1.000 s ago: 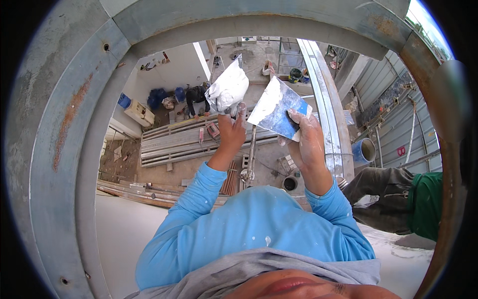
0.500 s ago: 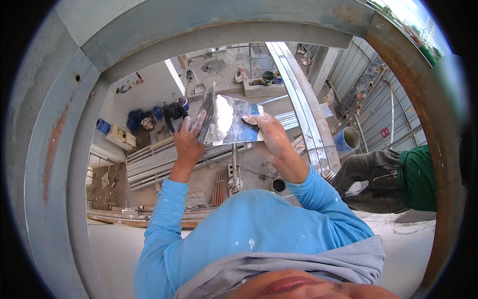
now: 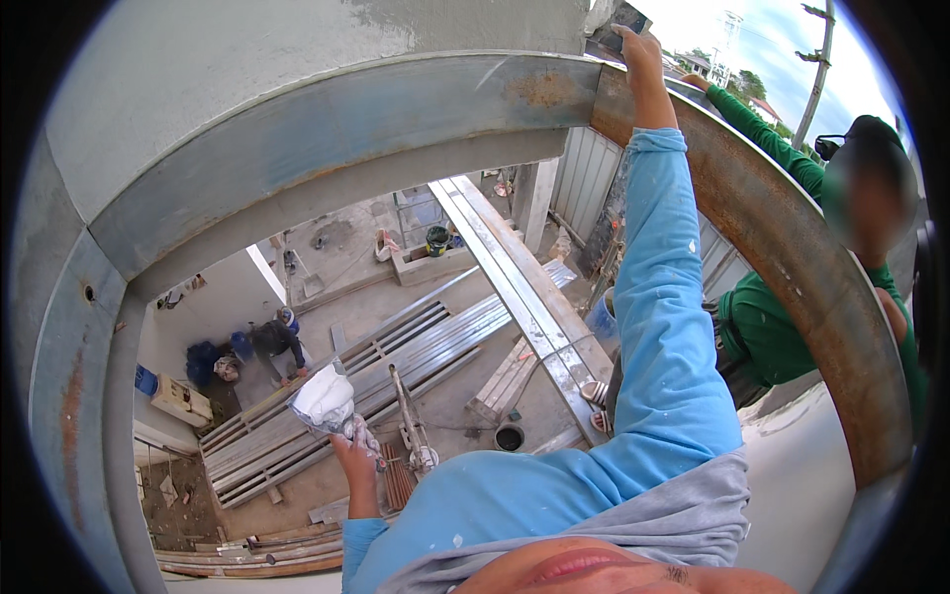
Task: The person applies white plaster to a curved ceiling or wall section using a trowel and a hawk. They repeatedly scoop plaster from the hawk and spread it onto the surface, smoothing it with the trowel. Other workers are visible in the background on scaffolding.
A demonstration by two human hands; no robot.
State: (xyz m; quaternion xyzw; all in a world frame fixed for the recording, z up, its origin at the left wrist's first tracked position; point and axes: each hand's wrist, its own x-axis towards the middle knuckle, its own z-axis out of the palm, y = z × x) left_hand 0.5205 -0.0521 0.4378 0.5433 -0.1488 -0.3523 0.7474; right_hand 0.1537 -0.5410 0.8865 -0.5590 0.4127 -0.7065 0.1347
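Low in front of me, my left hand [image 3: 356, 457] is closed on the near edge of a flat putty board [image 3: 302, 398]. A thick heap of white putty [image 3: 327, 396] covers most of the board. My right arm is stretched up and away to the far right. There my right hand [image 3: 641, 57] grips a dark flat putty blade [image 3: 629, 18] at the end of the grey plastered wall [image 3: 396, 30]. The blade's working edge is partly hidden by my fingers and the wall.
A rusty steel beam frame [image 3: 554, 89] surrounds the opening before me. Far below lie metal channels [image 3: 416, 346], a black bucket [image 3: 509, 437] and a crouching person [image 3: 277, 346]. On the right, a person in green [image 3: 782, 327] stands close beyond the beam.
My hands have parted: the right has swung up to the wall's end with a blade, while the left has lowered with the putty-loaded board. My view has shifted, showing more wall and the person in green.
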